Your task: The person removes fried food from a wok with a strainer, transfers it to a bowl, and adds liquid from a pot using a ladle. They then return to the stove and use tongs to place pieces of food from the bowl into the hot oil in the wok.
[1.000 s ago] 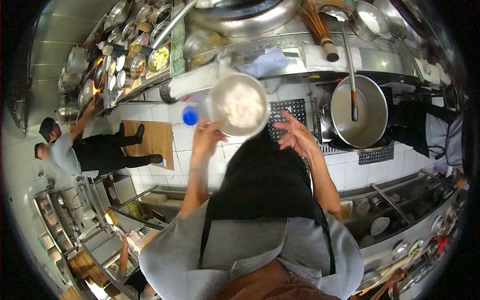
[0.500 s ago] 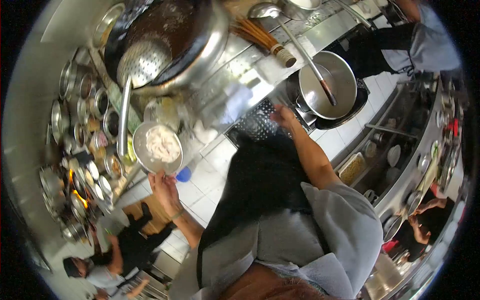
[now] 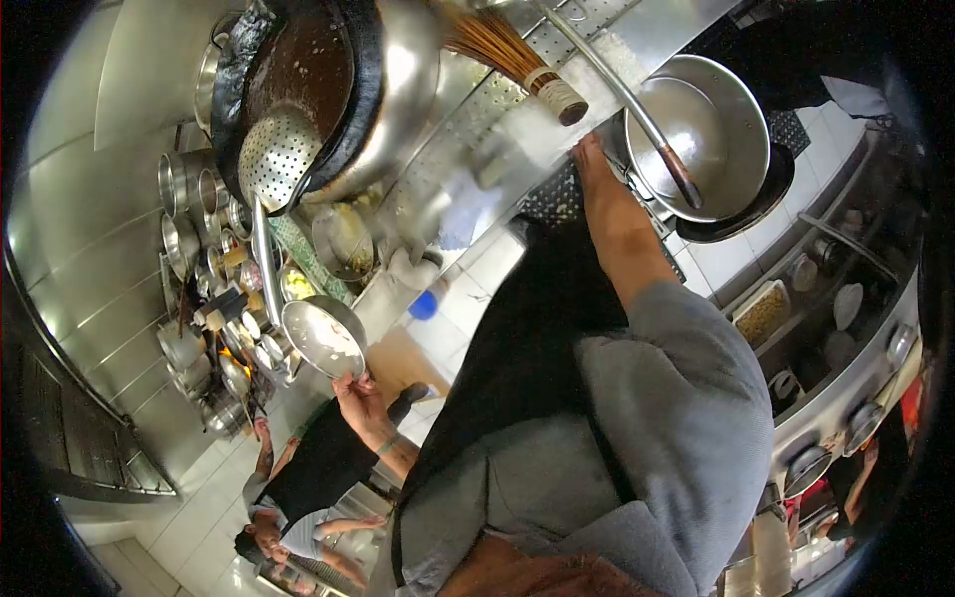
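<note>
The left hand [image 3: 364, 404] pinches the near rim of a round, silvery metal bowl [image 3: 318, 336], probably to keep fingers clear of the pale pieces inside. Beyond that grip, a perforated metal skimmer [image 3: 280, 157] rests in a black wok [image 3: 366, 75], its handle jutting out, seemingly for reach. The right hand's [image 3: 588, 151] grip cannot be told.

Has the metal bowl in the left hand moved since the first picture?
Yes. The metal bowl in the left hand has gone left, from well right of the container of green pieces to close beside it.
</note>
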`<state>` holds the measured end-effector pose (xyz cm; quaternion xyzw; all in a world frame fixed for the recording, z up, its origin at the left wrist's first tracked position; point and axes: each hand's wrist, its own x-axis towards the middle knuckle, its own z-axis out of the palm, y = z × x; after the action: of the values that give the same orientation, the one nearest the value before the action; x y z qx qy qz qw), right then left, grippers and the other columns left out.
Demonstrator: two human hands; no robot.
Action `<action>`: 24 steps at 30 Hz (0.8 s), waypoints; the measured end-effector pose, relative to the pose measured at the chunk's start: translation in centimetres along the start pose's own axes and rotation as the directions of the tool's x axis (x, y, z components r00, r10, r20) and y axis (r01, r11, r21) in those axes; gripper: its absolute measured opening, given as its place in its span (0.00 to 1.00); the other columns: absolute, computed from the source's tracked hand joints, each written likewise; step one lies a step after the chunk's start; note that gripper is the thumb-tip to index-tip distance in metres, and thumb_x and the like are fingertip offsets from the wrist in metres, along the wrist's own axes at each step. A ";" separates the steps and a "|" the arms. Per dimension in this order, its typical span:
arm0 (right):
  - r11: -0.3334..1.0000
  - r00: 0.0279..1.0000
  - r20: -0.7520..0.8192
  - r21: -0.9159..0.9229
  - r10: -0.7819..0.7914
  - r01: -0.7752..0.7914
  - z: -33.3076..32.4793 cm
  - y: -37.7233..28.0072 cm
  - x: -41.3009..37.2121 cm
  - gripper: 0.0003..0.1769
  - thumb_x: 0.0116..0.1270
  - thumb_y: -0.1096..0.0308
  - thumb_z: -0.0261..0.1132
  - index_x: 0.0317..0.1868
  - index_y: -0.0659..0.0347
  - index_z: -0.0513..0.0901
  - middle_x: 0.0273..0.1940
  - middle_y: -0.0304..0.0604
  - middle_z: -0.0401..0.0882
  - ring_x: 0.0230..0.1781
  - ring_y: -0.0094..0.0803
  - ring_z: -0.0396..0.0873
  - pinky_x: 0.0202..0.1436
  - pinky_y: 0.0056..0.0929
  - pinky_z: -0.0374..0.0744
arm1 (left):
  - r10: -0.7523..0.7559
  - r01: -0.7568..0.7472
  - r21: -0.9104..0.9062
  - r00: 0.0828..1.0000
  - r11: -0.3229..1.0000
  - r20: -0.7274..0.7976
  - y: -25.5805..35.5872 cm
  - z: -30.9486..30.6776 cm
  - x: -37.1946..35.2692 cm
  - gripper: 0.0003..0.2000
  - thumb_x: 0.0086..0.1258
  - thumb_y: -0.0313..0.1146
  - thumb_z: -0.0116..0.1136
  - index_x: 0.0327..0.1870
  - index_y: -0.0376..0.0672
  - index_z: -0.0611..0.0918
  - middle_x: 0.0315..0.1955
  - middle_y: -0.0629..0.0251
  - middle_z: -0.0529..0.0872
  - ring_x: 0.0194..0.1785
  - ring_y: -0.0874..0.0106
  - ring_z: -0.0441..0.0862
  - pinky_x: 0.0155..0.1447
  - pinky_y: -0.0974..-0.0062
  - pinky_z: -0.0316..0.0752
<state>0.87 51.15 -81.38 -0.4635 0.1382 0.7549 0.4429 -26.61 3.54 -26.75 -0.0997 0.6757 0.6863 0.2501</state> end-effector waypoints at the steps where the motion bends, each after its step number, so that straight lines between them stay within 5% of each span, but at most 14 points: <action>1: 0.999 0.997 -0.080 -0.029 -0.019 0.017 0.2 0.2 -1.0 0.15 0.65 0.58 0.70 0.47 0.55 0.81 0.34 0.39 0.84 0.26 0.34 0.79 0.21 0.33 0.75 | -0.009 0.009 -0.006 1.000 1.000 -0.017 0.1 0.8 -1.0 0.09 0.69 0.23 0.58 0.48 0.42 0.76 0.37 0.66 0.84 0.28 0.73 0.82 0.27 0.84 0.78; 3: 0.993 0.973 -0.219 -0.103 -0.078 0.057 2.0 0.0 -2.2 0.14 0.64 0.60 0.71 0.46 0.56 0.82 0.35 0.40 0.84 0.26 0.37 0.81 0.23 0.35 0.79 | -0.027 0.025 -0.041 0.999 0.999 -0.045 -0.6 2.8 -2.0 0.02 0.71 0.25 0.58 0.39 0.40 0.78 0.27 0.65 0.84 0.27 0.73 0.84 0.25 0.84 0.80; 4: 0.996 0.993 -0.119 0.077 -0.025 0.034 1.8 1.2 -0.8 0.14 0.64 0.58 0.70 0.45 0.57 0.83 0.38 0.42 0.86 0.30 0.39 0.83 0.27 0.40 0.83 | -0.040 0.040 -0.057 0.999 0.998 -0.015 -0.8 3.0 -1.9 0.02 0.70 0.25 0.59 0.37 0.39 0.78 0.25 0.63 0.84 0.28 0.72 0.85 0.26 0.84 0.82; 7: 0.974 0.947 -0.224 -0.056 -0.228 0.221 1.0 2.2 0.4 0.17 0.65 0.56 0.69 0.45 0.59 0.83 0.42 0.45 0.86 0.36 0.42 0.85 0.32 0.44 0.84 | -0.043 0.043 -0.075 0.999 0.996 -0.004 -1.5 3.5 -1.4 0.13 0.69 0.21 0.57 0.53 0.42 0.76 0.41 0.66 0.84 0.29 0.72 0.81 0.29 0.84 0.77; 8: 0.880 0.909 -0.218 -0.405 -0.355 0.246 0.5 2.5 2.1 0.18 0.66 0.55 0.68 0.46 0.61 0.84 0.45 0.47 0.87 0.38 0.41 0.86 0.33 0.44 0.84 | -0.047 0.046 -0.084 0.999 0.995 -0.007 -1.6 3.8 -1.3 0.13 0.69 0.21 0.57 0.53 0.42 0.76 0.41 0.66 0.84 0.29 0.73 0.81 0.29 0.84 0.77; 10: 0.951 0.960 -0.150 -0.238 -0.236 0.197 1.3 2.0 1.0 0.18 0.66 0.55 0.67 0.48 0.60 0.84 0.43 0.45 0.86 0.38 0.41 0.85 0.34 0.44 0.84 | -0.057 0.055 -0.100 0.998 0.993 -0.012 -1.8 4.8 -1.5 0.14 0.68 0.21 0.57 0.53 0.42 0.75 0.40 0.66 0.83 0.30 0.73 0.80 0.30 0.83 0.78; 13: 0.992 0.991 -0.053 -0.040 -0.120 0.118 2.9 1.3 -1.6 0.19 0.66 0.55 0.66 0.49 0.59 0.84 0.42 0.44 0.86 0.37 0.41 0.85 0.34 0.44 0.84 | 0.037 -0.038 -0.070 0.999 0.997 -0.010 -1.9 7.0 -2.4 0.02 0.70 0.26 0.58 0.39 0.39 0.78 0.27 0.64 0.84 0.27 0.73 0.83 0.27 0.86 0.82; 16: 0.991 0.993 -0.033 0.073 -0.114 0.116 4.1 0.7 -3.7 0.19 0.66 0.56 0.66 0.50 0.59 0.83 0.42 0.44 0.86 0.37 0.41 0.84 0.36 0.44 0.83 | 0.016 -0.013 -0.066 0.999 0.998 0.037 -1.9 4.7 -0.9 0.12 0.68 0.20 0.59 0.49 0.43 0.75 0.41 0.66 0.83 0.35 0.75 0.81 0.32 0.83 0.79; 24: 0.956 0.960 -0.165 0.153 -0.226 0.251 2.7 3.5 2.7 0.17 0.67 0.58 0.64 0.51 0.59 0.84 0.45 0.38 0.85 0.39 0.35 0.83 0.43 0.35 0.81 | -0.003 0.010 -0.118 0.998 0.993 0.056 -1.0 3.8 0.4 0.09 0.68 0.21 0.59 0.44 0.44 0.75 0.41 0.69 0.83 0.34 0.73 0.81 0.30 0.85 0.78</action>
<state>-3.99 52.26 -82.90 -0.4908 0.1780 0.6451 0.5579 -25.68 7.25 -27.58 -0.0973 0.6262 0.7269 0.2648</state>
